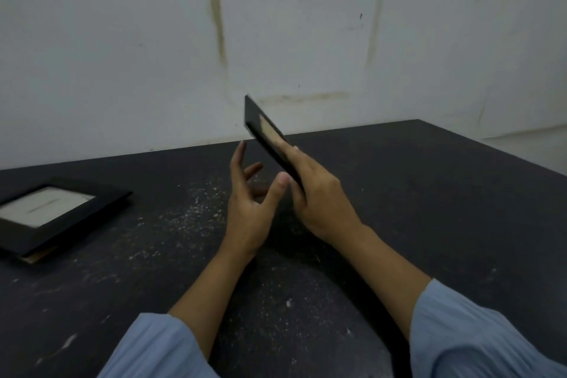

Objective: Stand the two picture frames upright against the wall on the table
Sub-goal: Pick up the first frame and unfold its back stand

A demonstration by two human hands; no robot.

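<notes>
Blue sleeves point(478, 337) nearest cam; R hand point(319, 199) clamped on one picture frame point(264, 129), held in air.
Frame edge-on to cam, tilted, above table point(429, 193), short of wall point(306, 40), prob being turned to stand. L hand point(248, 202) fingers apart, empty, beside it, ready to steady. 2nd frame point(52, 215) flat on table far left, not yet stood.

Head-height view down onto table point(399, 224), near.

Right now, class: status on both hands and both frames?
Right hand gripping lifted frame. Left hand open, empty. Second frame flat on table. Nothing blocking.
</notes>
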